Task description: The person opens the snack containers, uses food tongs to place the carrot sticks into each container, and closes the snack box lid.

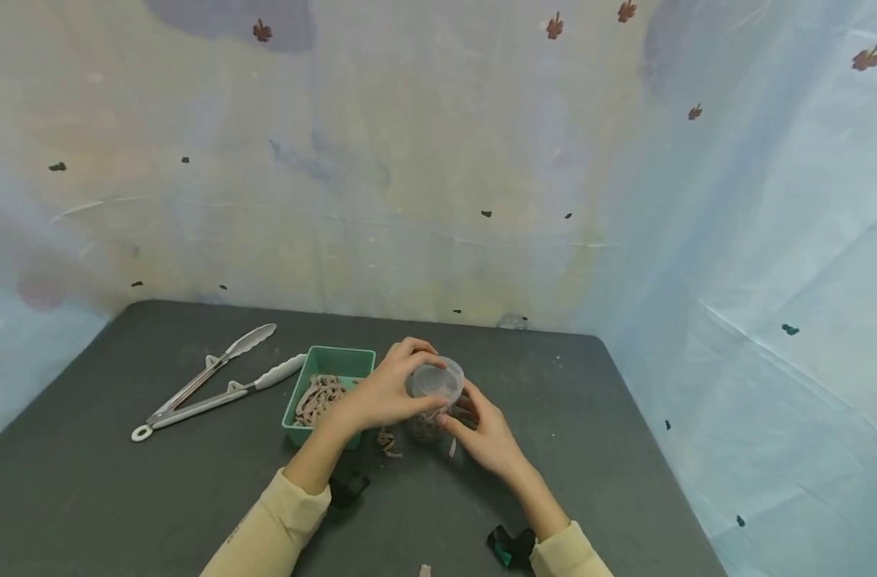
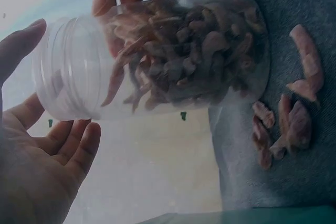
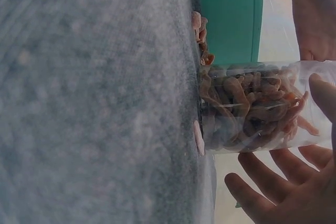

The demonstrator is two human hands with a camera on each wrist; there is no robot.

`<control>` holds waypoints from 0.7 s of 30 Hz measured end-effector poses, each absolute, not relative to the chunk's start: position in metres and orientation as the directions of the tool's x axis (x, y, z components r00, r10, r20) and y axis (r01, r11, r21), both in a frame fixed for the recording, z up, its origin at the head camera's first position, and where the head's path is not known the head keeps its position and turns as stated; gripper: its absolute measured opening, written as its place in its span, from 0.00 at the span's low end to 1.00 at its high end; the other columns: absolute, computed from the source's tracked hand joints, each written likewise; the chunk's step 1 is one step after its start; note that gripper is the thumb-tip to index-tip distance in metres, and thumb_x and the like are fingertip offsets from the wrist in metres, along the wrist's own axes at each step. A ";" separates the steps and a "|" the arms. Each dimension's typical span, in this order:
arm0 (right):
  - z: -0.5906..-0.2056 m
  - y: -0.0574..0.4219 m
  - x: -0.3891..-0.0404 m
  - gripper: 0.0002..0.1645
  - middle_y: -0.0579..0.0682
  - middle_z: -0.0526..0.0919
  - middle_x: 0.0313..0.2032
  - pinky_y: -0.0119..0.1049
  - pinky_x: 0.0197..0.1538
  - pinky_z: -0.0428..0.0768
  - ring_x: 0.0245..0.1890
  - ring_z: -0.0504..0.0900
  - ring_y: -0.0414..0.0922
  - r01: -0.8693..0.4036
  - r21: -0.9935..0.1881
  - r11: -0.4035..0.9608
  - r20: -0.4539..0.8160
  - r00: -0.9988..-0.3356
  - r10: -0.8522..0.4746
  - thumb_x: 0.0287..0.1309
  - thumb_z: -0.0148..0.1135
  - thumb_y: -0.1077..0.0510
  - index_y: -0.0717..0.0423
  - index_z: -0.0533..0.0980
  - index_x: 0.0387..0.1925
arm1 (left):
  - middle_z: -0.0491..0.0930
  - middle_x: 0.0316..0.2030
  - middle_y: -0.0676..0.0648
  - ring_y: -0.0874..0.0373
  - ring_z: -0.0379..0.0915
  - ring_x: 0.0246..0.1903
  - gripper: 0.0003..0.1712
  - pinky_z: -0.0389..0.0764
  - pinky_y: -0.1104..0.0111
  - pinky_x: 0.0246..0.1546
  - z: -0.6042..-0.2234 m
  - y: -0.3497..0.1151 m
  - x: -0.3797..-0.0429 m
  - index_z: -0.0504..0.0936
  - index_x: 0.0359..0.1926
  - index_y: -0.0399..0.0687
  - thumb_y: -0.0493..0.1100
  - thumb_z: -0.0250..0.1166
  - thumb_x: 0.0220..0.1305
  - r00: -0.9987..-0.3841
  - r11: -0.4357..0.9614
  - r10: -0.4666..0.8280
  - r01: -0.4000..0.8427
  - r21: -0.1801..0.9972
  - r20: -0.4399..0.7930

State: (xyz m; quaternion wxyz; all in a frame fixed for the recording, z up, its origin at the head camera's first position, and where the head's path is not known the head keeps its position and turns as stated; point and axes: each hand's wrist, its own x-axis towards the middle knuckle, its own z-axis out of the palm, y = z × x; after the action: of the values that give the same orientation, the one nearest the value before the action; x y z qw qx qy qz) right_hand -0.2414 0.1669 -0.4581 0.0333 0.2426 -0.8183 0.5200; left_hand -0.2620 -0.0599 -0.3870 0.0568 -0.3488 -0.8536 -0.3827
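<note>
A clear plastic jar (image 2: 178, 59) stands upright on the table, mostly filled with brownish-pink, meat-like strips. Over its top, my left hand (image 1: 391, 394) grips the translucent lid (image 1: 438, 381), thumb on one side and fingers on the other. My right hand (image 1: 491, 439) holds the jar's side, its thumb near and its fingers behind. Just left of the jar sits a green basket (image 1: 341, 351) with more strips (image 1: 321, 397) inside, partly hidden by my left hand. Loose strips (image 2: 307, 61) lie on the table beside the jar's base.
Open metal tongs (image 1: 200, 407) with pale tips lie left of the basket, one tip against its rim. Another small strip (image 1: 426, 570) rests near the front of the dark table (image 1: 612, 481). A patterned plastic sheet (image 1: 410, 160) hangs behind and to the right.
</note>
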 end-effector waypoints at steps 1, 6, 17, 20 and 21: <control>-0.458 0.167 -0.241 0.42 0.58 0.73 0.70 0.59 0.63 0.78 0.66 0.77 0.57 -0.436 -0.833 0.341 0.310 -0.878 -0.365 0.72 0.67 0.54 0.51 0.59 0.80 | 0.67 0.67 0.44 0.44 0.62 0.66 0.27 0.78 0.47 0.56 -0.388 -0.059 -0.262 0.81 0.63 0.49 0.50 0.75 0.66 -0.750 0.468 0.553 0.639 0.610 0.362; -0.456 0.169 -0.241 0.44 0.57 0.72 0.71 0.59 0.64 0.77 0.67 0.77 0.57 -0.437 -0.831 0.345 0.310 -0.877 -0.367 0.71 0.67 0.54 0.48 0.58 0.81 | 0.67 0.67 0.44 0.44 0.62 0.66 0.28 0.78 0.47 0.56 -0.389 -0.059 -0.262 0.81 0.63 0.49 0.49 0.76 0.65 -0.756 0.480 0.543 0.636 0.604 0.365; -0.456 0.167 -0.241 0.44 0.58 0.72 0.72 0.60 0.64 0.77 0.67 0.77 0.58 -0.423 -0.846 0.326 0.301 -0.882 -0.364 0.71 0.67 0.56 0.48 0.58 0.81 | 0.64 0.72 0.43 0.41 0.59 0.72 0.28 0.76 0.44 0.61 -0.386 -0.064 -0.261 0.77 0.68 0.46 0.47 0.71 0.71 -0.747 0.462 0.603 0.614 0.640 0.281; -0.456 0.167 -0.241 0.44 0.58 0.71 0.72 0.60 0.64 0.77 0.68 0.76 0.58 -0.420 -0.849 0.321 0.300 -0.882 -0.363 0.71 0.68 0.56 0.48 0.58 0.81 | 0.60 0.77 0.44 0.42 0.56 0.75 0.28 0.72 0.43 0.65 -0.386 -0.066 -0.261 0.74 0.71 0.46 0.46 0.67 0.74 -0.721 0.420 0.649 0.606 0.676 0.244; -0.456 0.167 -0.241 0.44 0.57 0.71 0.72 0.60 0.64 0.77 0.68 0.76 0.58 -0.418 -0.850 0.320 0.298 -0.883 -0.362 0.71 0.68 0.56 0.48 0.58 0.81 | 0.58 0.78 0.44 0.42 0.55 0.77 0.29 0.71 0.43 0.66 -0.385 -0.067 -0.261 0.72 0.73 0.46 0.45 0.66 0.75 -0.713 0.406 0.662 0.600 0.689 0.231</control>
State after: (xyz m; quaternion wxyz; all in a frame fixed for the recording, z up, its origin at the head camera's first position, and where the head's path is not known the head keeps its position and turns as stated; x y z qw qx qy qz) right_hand -0.2408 0.1666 -0.4560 0.0263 0.2403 -0.8121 0.5310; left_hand -0.2610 -0.0666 -0.3852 -0.0391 -0.3767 -0.8374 -0.3940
